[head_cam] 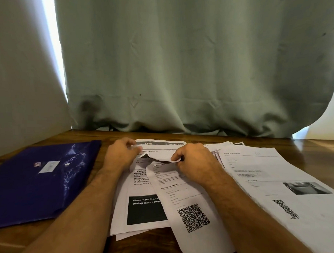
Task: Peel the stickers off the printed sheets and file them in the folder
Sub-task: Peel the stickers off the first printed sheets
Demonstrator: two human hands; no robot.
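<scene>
A stack of printed sheets lies on the wooden table in front of me. My left hand presses down on the upper left of the stack, fingers curled at the top sheet's edge. My right hand pinches a curled paper flap that is lifted off the sheet between the two hands. A loose sheet with a QR code lies slanted under my right forearm. The dark blue folder lies closed at the left, apart from both hands.
More printed sheets spread out to the right, reaching the near edge. A grey-green curtain hangs behind the table's far edge. Bare wood shows at the far right and near the front left.
</scene>
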